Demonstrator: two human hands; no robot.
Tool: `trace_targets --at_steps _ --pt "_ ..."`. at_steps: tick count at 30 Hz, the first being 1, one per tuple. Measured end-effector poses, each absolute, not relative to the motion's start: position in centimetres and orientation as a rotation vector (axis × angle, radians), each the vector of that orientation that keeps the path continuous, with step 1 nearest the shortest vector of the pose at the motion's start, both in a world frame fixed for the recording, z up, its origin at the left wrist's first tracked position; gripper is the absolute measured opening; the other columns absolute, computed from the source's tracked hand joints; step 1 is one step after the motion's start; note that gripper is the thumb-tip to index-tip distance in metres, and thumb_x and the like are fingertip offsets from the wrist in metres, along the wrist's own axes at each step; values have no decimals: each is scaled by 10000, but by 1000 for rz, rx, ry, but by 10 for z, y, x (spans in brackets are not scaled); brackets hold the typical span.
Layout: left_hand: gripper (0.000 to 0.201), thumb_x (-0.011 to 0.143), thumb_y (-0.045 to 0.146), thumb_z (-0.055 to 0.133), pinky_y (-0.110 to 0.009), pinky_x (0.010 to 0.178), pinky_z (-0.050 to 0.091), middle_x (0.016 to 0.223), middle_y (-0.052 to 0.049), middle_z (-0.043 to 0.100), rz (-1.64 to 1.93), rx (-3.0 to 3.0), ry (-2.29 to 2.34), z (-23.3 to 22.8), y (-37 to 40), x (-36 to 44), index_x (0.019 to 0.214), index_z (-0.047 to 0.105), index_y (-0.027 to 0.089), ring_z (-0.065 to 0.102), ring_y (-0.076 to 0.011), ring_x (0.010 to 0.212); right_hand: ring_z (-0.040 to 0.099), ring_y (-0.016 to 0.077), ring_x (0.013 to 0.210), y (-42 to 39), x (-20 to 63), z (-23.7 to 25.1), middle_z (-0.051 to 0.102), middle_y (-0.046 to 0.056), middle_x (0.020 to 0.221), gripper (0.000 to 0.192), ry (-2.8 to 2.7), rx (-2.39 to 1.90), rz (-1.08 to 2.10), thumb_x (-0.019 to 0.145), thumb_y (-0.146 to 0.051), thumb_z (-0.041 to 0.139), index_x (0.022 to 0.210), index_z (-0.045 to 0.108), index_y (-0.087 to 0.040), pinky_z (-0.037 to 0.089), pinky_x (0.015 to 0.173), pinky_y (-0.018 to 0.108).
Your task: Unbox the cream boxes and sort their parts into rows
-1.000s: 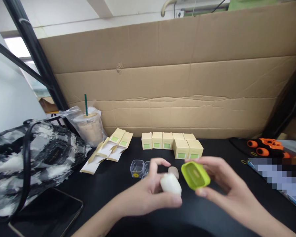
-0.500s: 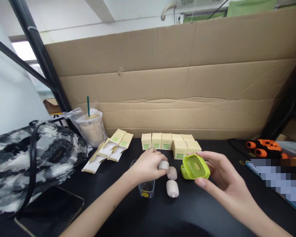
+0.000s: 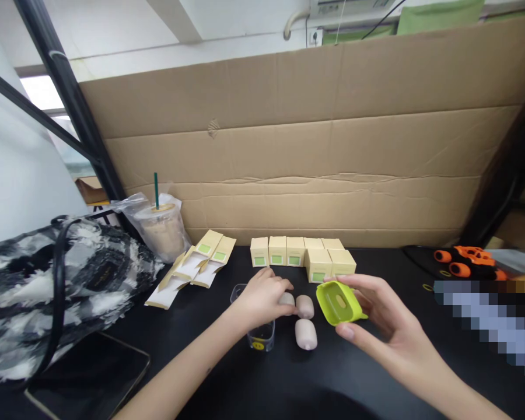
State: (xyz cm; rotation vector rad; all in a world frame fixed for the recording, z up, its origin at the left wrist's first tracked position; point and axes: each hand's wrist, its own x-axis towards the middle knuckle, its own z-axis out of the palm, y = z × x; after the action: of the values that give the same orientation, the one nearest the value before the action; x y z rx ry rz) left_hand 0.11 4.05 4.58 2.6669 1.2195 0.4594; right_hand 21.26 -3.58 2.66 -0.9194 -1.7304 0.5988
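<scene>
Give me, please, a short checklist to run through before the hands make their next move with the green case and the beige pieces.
1. Right hand holds green case firmly: ok.
2. Left hand touches a beige piece: ok; closed grip: cannot tell.
3. Two more beige pieces lie free on the black table: ok.
4. Clear container upright: ok.
5. Case open or shut: cannot tell.

Black desk against a creased cardboard screen

A tall brown corrugated cardboard sheet (image 3: pixel 315 146) stands along the far edge of the black tabletop (image 3: pixel 210 361); above it runs a white wall (image 3: pixel 166 49) with a pale pipe (image 3: pixel 294 18). A black metal frame post (image 3: pixel 76 116) slants at the left, with a bright daylit window (image 3: pixel 44 93) behind it
</scene>
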Motion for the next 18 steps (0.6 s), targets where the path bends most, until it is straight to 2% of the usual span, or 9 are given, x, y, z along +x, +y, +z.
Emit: trace_targets --at_steps 3,5,8,10,14,16,18 --pt "362 763 383 651 -405 895 388 1022 -95 650 584 2655 1213 50 35 1 1061 625 179 518 -282 1005 626 220 1036 -35 210 25 607 49 1164 415 -1727 -960 555 831 -321 626 1205 448 -308 548 855 348" --pt "296 835 373 558 -404 910 380 1078 -109 610 781 2591 1221 54 28 2 1045 596 168 496 -269 1043 614 217 1060 -33 209 24 599 47 1178 448 -1714 -977 484 815 -315 637 1209 422 -306 530 886 354" --pt "218 888 340 456 -331 763 431 839 -61 599 988 2214 1120 55 11 8 833 571 163 547 -193 809 589 221 1110 -29 208 20 590 58 1199 459 -1765 -997 327 809 -285 641 1200 400 -300 514 910 362" --pt "221 865 364 497 -290 676 437 742 -25 575 900 1878 931 51 0 14 800 555 161 544 -151 685 568 230 1143 -28 208 16 577 72 1219 432 -1861 -970 219 818 -254 627 1190 412 -293 507 922 374" --pt "320 747 421 666 -256 638 431 756 -10 562 795 1485 725 39 -9 23 880 568 147 542 -128 665 523 253 1204 -33 208 14 550 91 1272 500 -2034 -887 159 806 -198 611 1252 406 -289 481 962 402" --pt "353 704 434 710 -246 631 424 734 -5 565 830 1423 738 37 -8 24 854 576 144 542 -124 660 539 249 1186 -35 209 18 546 91 1290 541 -2072 -910 233 822 -197 577 1314 372 -293 488 957 406" --pt "365 675 439 735 -251 638 431 717 -7 581 852 1386 746 37 -5 23 829 587 143 549 -126 651 593 225 1108 -35 211 24 588 79 1228 494 -2021 -960 348 867 -216 519 1330 365 -299 517 916 391"
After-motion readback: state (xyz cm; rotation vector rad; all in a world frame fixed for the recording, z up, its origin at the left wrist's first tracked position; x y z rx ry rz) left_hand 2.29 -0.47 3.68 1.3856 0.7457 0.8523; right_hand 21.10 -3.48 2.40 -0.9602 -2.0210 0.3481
